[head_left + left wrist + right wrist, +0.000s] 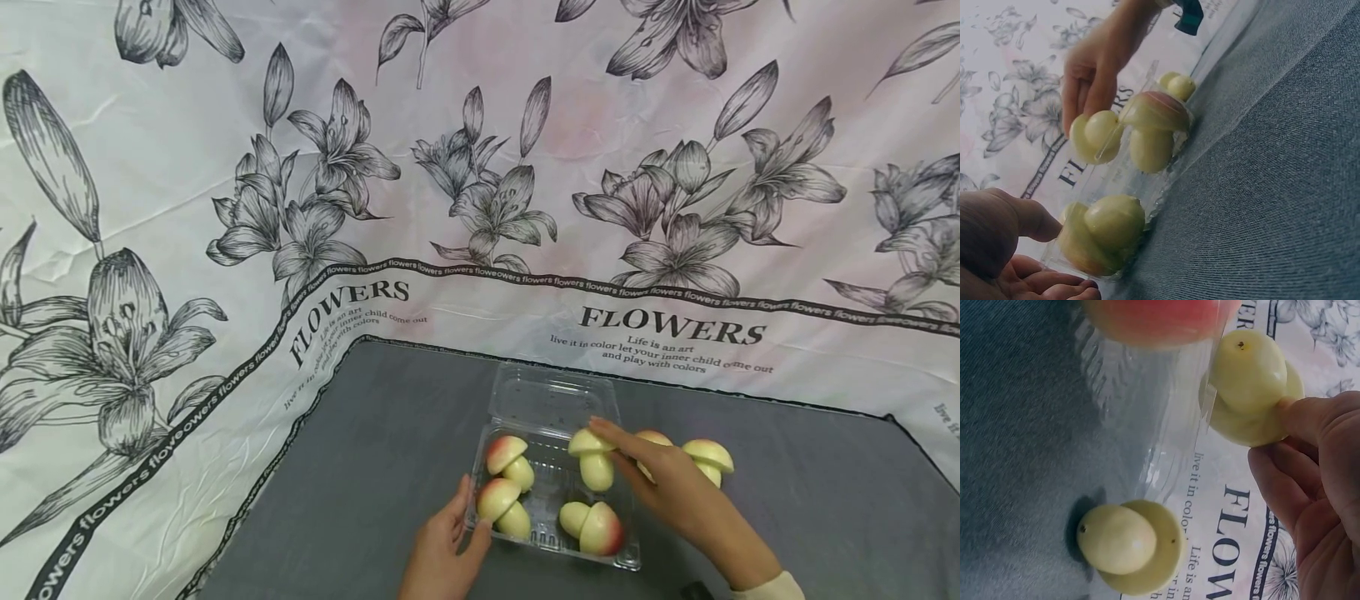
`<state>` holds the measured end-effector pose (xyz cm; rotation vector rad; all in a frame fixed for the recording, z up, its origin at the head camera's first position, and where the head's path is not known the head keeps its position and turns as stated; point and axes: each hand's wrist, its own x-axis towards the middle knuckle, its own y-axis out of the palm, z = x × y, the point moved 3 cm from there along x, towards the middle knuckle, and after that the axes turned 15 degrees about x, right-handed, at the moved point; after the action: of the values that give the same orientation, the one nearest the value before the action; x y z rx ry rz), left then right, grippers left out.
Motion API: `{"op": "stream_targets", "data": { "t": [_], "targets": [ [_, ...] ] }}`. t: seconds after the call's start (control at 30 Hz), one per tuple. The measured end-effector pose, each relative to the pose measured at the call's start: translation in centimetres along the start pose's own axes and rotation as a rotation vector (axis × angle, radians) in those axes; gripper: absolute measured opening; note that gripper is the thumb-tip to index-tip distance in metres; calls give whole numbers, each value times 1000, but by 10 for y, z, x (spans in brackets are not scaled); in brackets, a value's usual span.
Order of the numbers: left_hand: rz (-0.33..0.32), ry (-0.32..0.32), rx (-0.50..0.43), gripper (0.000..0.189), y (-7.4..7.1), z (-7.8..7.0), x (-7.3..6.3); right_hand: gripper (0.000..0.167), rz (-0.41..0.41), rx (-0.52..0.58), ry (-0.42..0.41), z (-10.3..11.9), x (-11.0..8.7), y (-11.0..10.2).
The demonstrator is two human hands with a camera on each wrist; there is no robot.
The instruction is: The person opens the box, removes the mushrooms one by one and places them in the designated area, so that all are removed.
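Observation:
A clear plastic clamshell box stands on the grey cloth with its lid folded back. Two mushroom-shaped pieces, pale yellow-green with red-blushed caps, lie along its left side. Another mushroom-shaped piece lies at its front right. My left hand holds the box by its left wall, the thumb near the rim. Above the back right part of the box, my right hand pinches a mushroom-shaped piece by its cap between thumb and fingers, stem toward me.
To the right of the box, a mushroom-shaped piece rests on the grey cloth, with a second partly hidden behind my right hand. A white curtain printed with flowers hangs behind. Some small dark object shows at the bottom edge.

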<state>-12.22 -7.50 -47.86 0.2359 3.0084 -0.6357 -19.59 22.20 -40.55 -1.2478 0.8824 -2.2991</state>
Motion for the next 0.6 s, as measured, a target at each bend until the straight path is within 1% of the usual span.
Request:
{"op": "stream_targets", "data": {
  "t": [0.1,0.23,0.37,0.43,0.53,0.6],
  "targets": [
    [3,-10,-6,79,1,0,-1,67,-7,0,23,-2,-5,-3],
    [5,-18,-20,79,0,-2,0,52,-27,-22,29,-4,-9,-9],
    [-1,-13,-13,80,0,-3,-1,39,-42,-26,42,-6,-16,-15],
    [-3,-7,-10,79,0,-3,-1,37,-51,-34,44,-7,-20,-17],
    [-7,-2,-1,79,1,-3,-2,43,-70,-62,40,-7,-25,-21],
    [-8,0,3,79,1,-2,-2,42,-88,-82,37,-7,-28,-25]
  ]
}}
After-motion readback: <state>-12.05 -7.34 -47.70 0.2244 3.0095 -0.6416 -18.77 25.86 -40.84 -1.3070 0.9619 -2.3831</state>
